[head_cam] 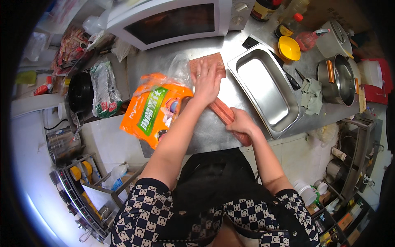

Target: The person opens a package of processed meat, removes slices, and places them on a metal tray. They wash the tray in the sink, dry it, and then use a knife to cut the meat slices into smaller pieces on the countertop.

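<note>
My left hand [206, 81] lies flat on the broad square end of a reddish-brown, paddle-like tool [221, 111], which looks like grained wood. A ring shows on one finger. Lower down, my right hand [242, 121] is wrapped around the tool's long grooved handle, whose rounded end sticks out below the fist. Against my left hand and forearm lies an orange plastic bag [135, 106] with a green printed panel. Clear plastic film [180, 69] bunches at its top, beside the tool's broad end. What lies under the tool is hidden.
A rectangular steel pan [262, 89] stands right of the tool on the steel counter [200, 136]. Behind is a white microwave oven [226, 18]. To the right are a knife [291, 81], a grey-green cloth [311, 96], a yellow bowl [289, 48] and a steel pot [322, 72].
</note>
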`<state>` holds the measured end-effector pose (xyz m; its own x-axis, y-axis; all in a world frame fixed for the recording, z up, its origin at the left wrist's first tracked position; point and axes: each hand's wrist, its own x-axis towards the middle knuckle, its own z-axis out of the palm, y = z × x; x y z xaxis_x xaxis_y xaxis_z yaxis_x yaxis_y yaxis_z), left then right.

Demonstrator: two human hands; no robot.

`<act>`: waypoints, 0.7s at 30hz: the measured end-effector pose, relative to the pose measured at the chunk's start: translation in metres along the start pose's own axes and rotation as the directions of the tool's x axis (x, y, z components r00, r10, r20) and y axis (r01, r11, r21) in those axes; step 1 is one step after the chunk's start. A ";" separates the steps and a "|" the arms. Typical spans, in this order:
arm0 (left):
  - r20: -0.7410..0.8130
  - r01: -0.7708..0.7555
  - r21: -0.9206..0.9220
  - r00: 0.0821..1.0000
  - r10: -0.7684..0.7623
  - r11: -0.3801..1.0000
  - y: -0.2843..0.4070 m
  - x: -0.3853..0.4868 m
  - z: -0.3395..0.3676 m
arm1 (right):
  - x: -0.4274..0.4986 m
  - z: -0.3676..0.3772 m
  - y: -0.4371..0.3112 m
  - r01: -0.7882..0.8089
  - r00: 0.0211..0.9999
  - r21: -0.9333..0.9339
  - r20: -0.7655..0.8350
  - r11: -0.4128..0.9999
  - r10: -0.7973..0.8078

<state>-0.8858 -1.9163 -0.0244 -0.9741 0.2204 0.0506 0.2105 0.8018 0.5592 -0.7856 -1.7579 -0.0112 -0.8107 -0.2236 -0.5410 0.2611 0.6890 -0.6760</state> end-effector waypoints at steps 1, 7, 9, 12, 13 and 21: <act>-0.005 -0.065 -0.180 0.998 0.065 0.982 0.003 -0.009 -0.008 | 0.002 0.001 -0.003 -0.017 1.000 -0.057 -0.003 0.998 0.016; -0.174 -0.316 -0.169 0.942 0.287 0.934 0.005 -0.096 -0.075 | -0.015 0.012 -0.015 0.044 0.903 -0.318 -0.392 0.947 -0.174; -0.238 -0.218 0.115 0.941 0.240 0.969 0.001 -0.127 -0.090 | -0.023 0.020 -0.021 0.130 0.785 -0.362 -0.530 0.923 -0.319; -0.226 0.074 0.468 0.973 0.038 0.881 -0.018 -0.166 -0.100 | -0.023 0.050 -0.038 0.296 0.894 -0.037 -0.340 0.954 -0.291; -0.184 0.104 0.454 0.983 -0.021 0.885 -0.029 -0.173 -0.102 | -0.021 0.065 -0.045 0.326 0.935 0.210 -0.214 0.922 -0.282; -0.381 0.221 0.143 0.912 -0.152 0.965 -0.101 -0.177 -0.142 | 0.038 0.158 -0.108 0.214 0.959 0.784 -0.057 0.582 -0.276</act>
<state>-0.7461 -2.1149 0.0275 -0.9519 -0.1325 0.2762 -0.0002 0.9018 0.4321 -0.7617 -1.9499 -0.0384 -0.8799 -0.3652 -0.3040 0.3894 -0.1876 -0.9017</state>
